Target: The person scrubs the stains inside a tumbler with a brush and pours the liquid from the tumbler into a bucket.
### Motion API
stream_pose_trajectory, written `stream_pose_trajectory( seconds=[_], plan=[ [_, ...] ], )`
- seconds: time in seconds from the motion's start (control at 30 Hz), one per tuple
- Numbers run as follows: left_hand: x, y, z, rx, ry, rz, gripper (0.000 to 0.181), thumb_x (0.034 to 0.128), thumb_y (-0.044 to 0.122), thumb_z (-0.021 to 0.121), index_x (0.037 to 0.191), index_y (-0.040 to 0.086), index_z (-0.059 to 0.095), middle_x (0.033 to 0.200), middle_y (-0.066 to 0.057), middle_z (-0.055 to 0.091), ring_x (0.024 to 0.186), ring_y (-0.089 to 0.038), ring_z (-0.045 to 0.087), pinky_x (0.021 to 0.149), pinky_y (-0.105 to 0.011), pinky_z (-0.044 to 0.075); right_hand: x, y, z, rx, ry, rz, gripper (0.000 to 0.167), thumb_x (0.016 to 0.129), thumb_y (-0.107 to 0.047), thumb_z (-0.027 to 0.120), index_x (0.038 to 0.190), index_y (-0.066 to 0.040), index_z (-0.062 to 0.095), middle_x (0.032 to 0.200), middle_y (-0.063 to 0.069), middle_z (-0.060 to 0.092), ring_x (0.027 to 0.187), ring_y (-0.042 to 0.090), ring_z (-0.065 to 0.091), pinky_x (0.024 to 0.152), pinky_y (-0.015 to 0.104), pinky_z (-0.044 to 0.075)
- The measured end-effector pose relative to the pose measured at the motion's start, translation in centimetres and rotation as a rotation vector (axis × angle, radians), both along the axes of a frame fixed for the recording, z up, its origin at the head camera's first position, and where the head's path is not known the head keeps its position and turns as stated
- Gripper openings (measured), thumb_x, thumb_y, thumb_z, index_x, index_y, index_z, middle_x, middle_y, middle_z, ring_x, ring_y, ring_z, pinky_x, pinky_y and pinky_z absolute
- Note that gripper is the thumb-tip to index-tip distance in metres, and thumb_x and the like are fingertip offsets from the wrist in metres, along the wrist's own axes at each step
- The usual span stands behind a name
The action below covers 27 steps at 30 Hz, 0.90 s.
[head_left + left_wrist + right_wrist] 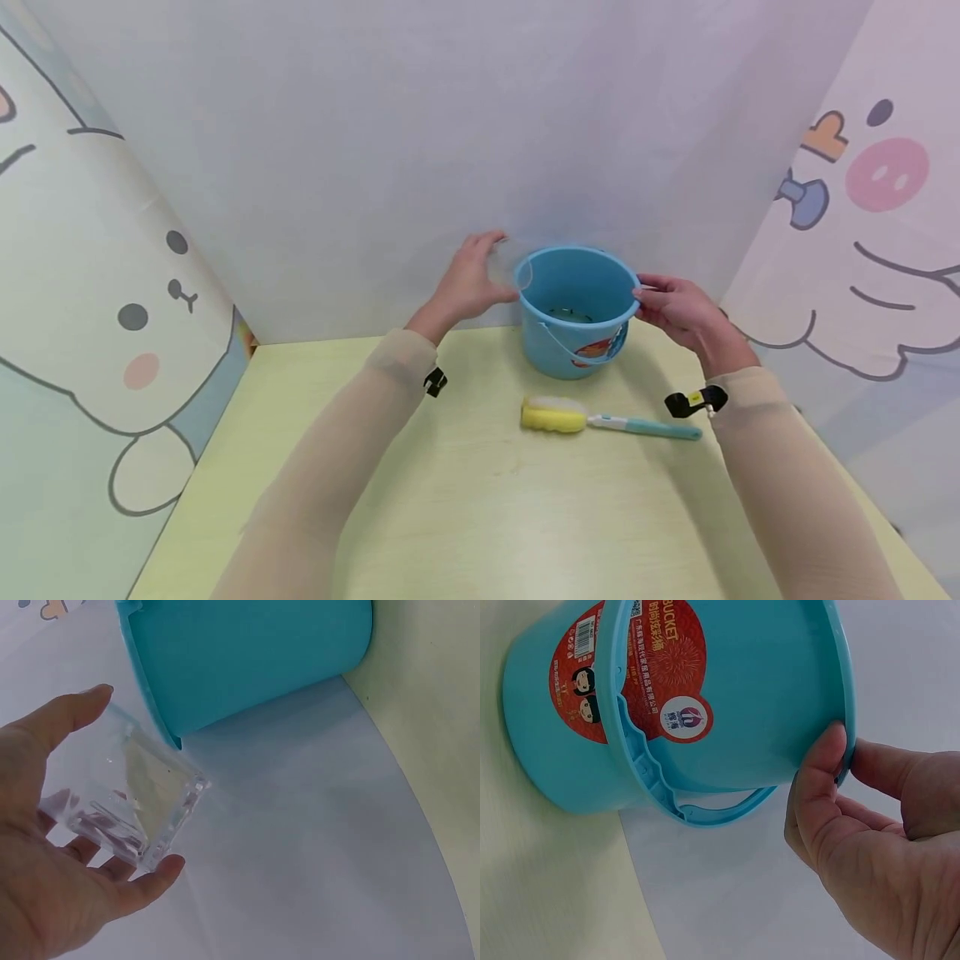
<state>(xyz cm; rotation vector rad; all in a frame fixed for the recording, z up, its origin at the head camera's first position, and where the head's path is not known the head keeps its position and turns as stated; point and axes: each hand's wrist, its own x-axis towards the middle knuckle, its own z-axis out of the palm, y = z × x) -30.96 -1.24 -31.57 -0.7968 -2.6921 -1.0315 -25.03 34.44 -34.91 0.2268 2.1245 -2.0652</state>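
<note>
A clear cup [510, 265] is tilted at the left rim of a blue bucket [558, 346], gripped by my left hand [471, 279]. In the left wrist view the thumb and fingers of my left hand [67, 825] lie around the transparent cup [135, 795], close to the bucket [247, 660]. My right hand [678, 312] pinches the bucket's right rim; in the right wrist view the thumb and fingers of that hand [885, 825] hold the edge of the bucket [765, 697]. Some dark specks show at the bucket's bottom.
A brush with a yellow sponge head [553, 415] and a teal handle [663, 429] lies on the pale yellow table [480, 508], in front of the bucket. Behind stands a plain whitish backdrop [375, 150], with cartoon-printed panels on both sides.
</note>
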Motion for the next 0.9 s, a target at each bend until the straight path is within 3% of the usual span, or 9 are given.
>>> stream_pose_trajectory(
  seconds=[0.3,0.5,0.9],
  plan=[
    [-0.6,1.5,0.0,-0.089,0.003,0.07,0.09,0.0849,0.031,0.091,0.161,0.021,0.042,0.157,-0.008,0.044,0.139,-0.032,0.043,0.108,-0.055,0.046,0.1,0.0,0.1,0.033,-0.008,-0.006,0.065,0.109,-0.019,0.061,0.165,-0.003,0.033,0.122,0.002,0.069,0.097,0.014,0.067,0.093,0.028,0.057],
    [-0.7,2.2,0.2,-0.127,0.017,0.097,0.091,0.0848,0.032,0.092,0.161,0.024,0.042,0.157,-0.007,0.044,0.138,-0.032,0.043,0.107,-0.057,0.044,0.2,-0.1,0.2,0.048,-0.009,-0.005,0.065,0.109,-0.021,0.062,0.166,-0.005,0.033,0.139,0.014,0.06,0.098,0.015,0.066,0.089,0.025,0.058],
    [-0.3,3.1,0.5,-0.203,0.069,0.114,0.088,0.0885,0.037,0.089,0.161,0.027,0.041,0.155,-0.006,0.044,0.137,-0.03,0.041,0.105,-0.053,0.043,0.3,-0.4,0.3,0.07,-0.014,-0.002,0.064,0.11,-0.022,0.06,0.166,-0.007,0.033,0.144,0.017,0.057,0.101,0.015,0.066,0.095,0.027,0.056]
  ],
)
